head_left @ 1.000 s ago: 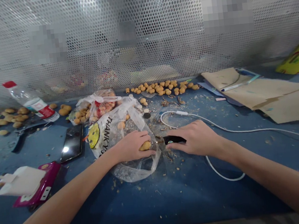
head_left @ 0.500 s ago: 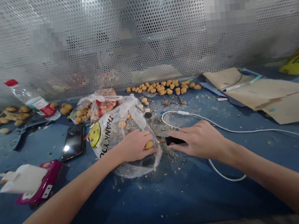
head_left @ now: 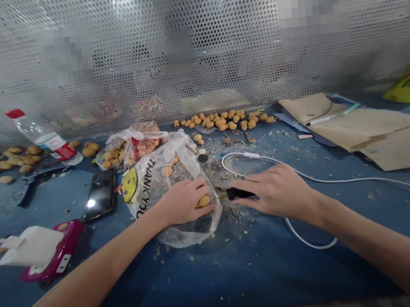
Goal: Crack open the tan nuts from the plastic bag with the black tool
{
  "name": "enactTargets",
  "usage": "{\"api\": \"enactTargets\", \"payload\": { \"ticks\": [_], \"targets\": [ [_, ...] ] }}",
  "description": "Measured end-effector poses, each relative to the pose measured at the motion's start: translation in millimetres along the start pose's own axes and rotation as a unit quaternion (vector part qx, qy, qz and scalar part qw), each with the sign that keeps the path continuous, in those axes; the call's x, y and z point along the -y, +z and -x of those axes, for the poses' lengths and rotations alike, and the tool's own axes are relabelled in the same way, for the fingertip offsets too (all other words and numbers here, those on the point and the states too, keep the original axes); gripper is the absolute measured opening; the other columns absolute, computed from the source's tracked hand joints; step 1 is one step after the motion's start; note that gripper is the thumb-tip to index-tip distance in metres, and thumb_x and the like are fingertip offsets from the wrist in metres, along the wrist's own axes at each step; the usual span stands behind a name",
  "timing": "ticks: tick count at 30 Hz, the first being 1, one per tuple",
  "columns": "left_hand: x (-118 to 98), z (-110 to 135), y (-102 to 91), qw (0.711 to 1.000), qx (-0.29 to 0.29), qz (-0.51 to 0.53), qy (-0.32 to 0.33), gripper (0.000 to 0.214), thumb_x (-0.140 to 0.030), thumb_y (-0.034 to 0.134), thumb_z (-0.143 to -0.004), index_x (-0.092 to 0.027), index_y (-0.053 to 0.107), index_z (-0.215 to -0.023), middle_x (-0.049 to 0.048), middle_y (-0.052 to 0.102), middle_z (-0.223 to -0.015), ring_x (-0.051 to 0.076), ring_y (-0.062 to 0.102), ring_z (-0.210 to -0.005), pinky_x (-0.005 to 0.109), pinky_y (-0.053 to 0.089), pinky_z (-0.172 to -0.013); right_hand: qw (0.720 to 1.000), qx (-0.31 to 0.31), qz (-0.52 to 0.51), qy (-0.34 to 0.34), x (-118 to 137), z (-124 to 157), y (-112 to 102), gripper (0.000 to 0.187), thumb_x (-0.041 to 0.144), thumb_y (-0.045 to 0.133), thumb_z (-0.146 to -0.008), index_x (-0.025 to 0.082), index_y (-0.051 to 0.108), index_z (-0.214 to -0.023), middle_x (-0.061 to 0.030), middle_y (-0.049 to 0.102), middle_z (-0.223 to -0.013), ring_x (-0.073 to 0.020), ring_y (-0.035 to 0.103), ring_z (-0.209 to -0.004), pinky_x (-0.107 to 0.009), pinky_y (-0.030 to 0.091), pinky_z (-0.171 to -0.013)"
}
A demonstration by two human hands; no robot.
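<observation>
Over the mouth of a clear plastic bag (head_left: 184,234) printed "THANK YOU", my left hand (head_left: 183,202) pinches one yellow-brown longan (head_left: 203,201) between thumb and fingers. My right hand (head_left: 280,192) is closed around the black handle (head_left: 240,192) of a small tool. Its thin metal shaft points left toward the fruit; whether the tip touches or enters it I cannot tell. More longans (head_left: 167,170) show inside the bag. Across the table, a row of longans (head_left: 223,118) lies along the perforated panel, some with round holes in them.
To the left are a phone (head_left: 100,194), a white charger (head_left: 31,246) on a magenta power bank (head_left: 63,246), a bottle (head_left: 51,140) and loose longans (head_left: 11,159). A white cable (head_left: 339,180) loops past my right hand. Brown cardboard (head_left: 378,128) lies right. Debris dots the blue table (head_left: 211,284).
Both hands stay in nearly the same places, still closed on the longan and the tool. The bag's near edge sits slightly lower in view.
</observation>
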State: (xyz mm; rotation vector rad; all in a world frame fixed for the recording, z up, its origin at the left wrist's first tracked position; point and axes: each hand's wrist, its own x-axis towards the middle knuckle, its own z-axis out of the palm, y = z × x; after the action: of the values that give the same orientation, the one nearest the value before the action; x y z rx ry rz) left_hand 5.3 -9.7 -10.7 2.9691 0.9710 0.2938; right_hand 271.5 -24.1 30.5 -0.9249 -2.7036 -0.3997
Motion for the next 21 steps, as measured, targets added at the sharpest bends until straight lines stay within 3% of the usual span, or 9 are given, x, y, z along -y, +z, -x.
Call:
{"api": "enactTargets", "payload": {
  "ticks": [5, 13, 21],
  "targets": [
    [-1.2, 1.6, -1.3, 1.0, 0.0, 0.016, -0.008, 0.036, -0.05, 0.041, -0.099, -0.017, 0.054, -0.092, 0.0039, 0.058, -0.088, 0.014, 0.054, -0.068, 0.027, 0.038, -0.057, 1.0, -0.029, -0.001, -0.007, -1.7, -1.2, 0.9, 0.029, 0.047, 0.055, -0.094, 0.026, 0.071, -0.105, 0.0035, 0.072, -0.072, -0.0115, 0.062, -0.056, -0.029, 0.026, -0.048],
    [1.6, 3.8, 0.1, 0.998, -0.024, 0.062, -0.014, 0.032, -0.048, 0.046, -0.097, -0.018, 0.052, -0.09, 0.0023, 0.059, -0.083, 0.014, 0.055, -0.068, 0.027, 0.041, -0.06, 0.999, -0.028, -0.026, 0.003, -1.4, -0.2, 2.1, 0.029, 0.045, 0.058, -0.093, 0.027, 0.069, -0.111, 0.0015, 0.075, -0.081, -0.0148, 0.068, -0.067, -0.027, 0.034, -0.052],
    [5.1, 5.1, 5.7, 0.996, -0.044, 0.079, -0.024, 0.033, -0.049, 0.047, -0.096, -0.018, 0.054, -0.09, 0.0032, 0.06, -0.084, 0.015, 0.056, -0.069, 0.028, 0.043, -0.062, 0.998, -0.031, -0.053, -0.021, -9.9, -1.1, 4.8, 0.03, 0.041, 0.057, -0.094, 0.025, 0.067, -0.118, -0.0029, 0.075, -0.098, -0.0178, 0.069, -0.082, -0.028, 0.046, -0.066]
  ]
}}
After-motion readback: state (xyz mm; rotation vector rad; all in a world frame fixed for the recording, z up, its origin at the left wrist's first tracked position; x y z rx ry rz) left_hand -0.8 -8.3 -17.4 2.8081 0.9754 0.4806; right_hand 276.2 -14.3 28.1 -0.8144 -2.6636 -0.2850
